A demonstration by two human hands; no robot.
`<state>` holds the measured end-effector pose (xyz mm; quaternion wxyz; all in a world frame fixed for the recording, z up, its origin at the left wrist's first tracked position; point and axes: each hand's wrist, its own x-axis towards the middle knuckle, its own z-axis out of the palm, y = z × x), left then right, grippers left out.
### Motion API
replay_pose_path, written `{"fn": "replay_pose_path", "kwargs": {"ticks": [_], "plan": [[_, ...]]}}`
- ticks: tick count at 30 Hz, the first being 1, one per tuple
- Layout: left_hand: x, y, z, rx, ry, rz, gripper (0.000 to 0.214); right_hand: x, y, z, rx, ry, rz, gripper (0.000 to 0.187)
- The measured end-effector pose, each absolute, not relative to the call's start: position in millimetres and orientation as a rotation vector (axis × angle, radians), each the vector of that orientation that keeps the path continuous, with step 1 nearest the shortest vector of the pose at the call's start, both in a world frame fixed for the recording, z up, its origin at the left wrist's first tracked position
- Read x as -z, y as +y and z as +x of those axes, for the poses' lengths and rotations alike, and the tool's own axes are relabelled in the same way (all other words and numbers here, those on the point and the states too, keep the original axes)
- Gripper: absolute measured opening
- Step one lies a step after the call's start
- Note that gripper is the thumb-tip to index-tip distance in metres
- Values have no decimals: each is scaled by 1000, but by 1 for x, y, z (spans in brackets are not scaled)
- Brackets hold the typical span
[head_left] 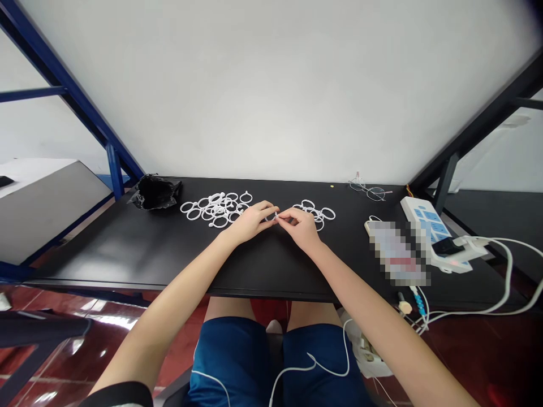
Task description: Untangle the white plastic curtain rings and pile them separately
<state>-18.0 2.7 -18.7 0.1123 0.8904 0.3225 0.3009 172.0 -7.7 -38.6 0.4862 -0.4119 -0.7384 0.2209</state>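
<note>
Both hands meet at the middle of the black table (127, 249). My left hand (251, 219) and my right hand (302, 224) pinch the same small white plastic ring (275, 216) between their fingertips, fingers closed. A larger heap of white rings (217, 208) lies just left of my left hand. A smaller cluster of white rings (319, 213) lies behind and right of my right hand.
A crumpled black bag (155, 192) sits at the table's back left. Wire-framed glasses (370, 191) lie at the back right. A white power strip (432, 232) with a plugged-in adapter and white cables (504, 282) occupies the right side. Blue metal frame bars (114, 169) stand left.
</note>
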Motion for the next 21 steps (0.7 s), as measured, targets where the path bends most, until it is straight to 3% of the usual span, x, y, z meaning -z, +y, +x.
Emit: {"fn": "replay_pose_path", "kwargs": {"ticks": [21], "plan": [[23,5,-19,-866,955,2606,33,37,-8,171,-533,-1778,-1023,10]]}}
